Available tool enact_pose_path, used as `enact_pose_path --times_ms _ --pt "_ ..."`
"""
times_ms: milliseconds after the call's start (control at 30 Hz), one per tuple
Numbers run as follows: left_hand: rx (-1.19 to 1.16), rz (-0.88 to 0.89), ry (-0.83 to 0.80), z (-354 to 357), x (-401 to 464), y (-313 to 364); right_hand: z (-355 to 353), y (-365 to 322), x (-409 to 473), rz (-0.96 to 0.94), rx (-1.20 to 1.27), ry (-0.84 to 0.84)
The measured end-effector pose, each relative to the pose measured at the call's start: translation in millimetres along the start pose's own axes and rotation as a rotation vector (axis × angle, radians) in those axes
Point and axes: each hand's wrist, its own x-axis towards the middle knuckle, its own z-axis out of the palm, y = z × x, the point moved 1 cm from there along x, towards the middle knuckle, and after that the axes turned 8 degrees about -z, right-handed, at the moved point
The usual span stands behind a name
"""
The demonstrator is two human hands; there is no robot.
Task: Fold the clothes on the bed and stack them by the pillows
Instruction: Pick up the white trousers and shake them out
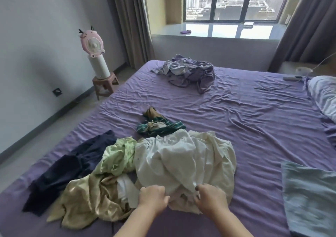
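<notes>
White garment (174,156) bunched between left hand (153,197) and right hand (209,197).

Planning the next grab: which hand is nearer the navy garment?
Left. The left hand grips the white garment, right of the navy garment; the right hand is farther right.

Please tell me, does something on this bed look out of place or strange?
Nothing is damaged or spilled. One thing stands apart: a crumpled purple-grey heap of clothes lies alone at the far side of the bed, away from the main pile where the left hand and right hand grip a white garment.
</notes>
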Motion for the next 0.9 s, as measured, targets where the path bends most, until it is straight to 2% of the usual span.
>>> enact_pose_path --times_ms 133,300,500,667,900 --pt "0.038 0.064 0.054 -14.9 59.7 -25.8 3.1 -12.3 46.7 0.057 -0.013 0.036" --pt "-0.199 0.142 0.076 -16.7 125.4 -36.0 -0.5 -14.3 111.9 0.088 0.051 0.149" --pt "-0.270 0.250 0.069 -17.1 178.8 -27.9 1.2 -19.9 170.9 0.236 0.205 0.163" --pt "-0.650 0.219 -0.039 -15.1 184.3 -15.2 5.0 -12.6 160.4 0.279 0.315 0.209" --pt "-0.813 0.168 0.039 -14.6 140.4 -9.6 -18.8 -15.1 100.3 0.150 0.394 0.382"
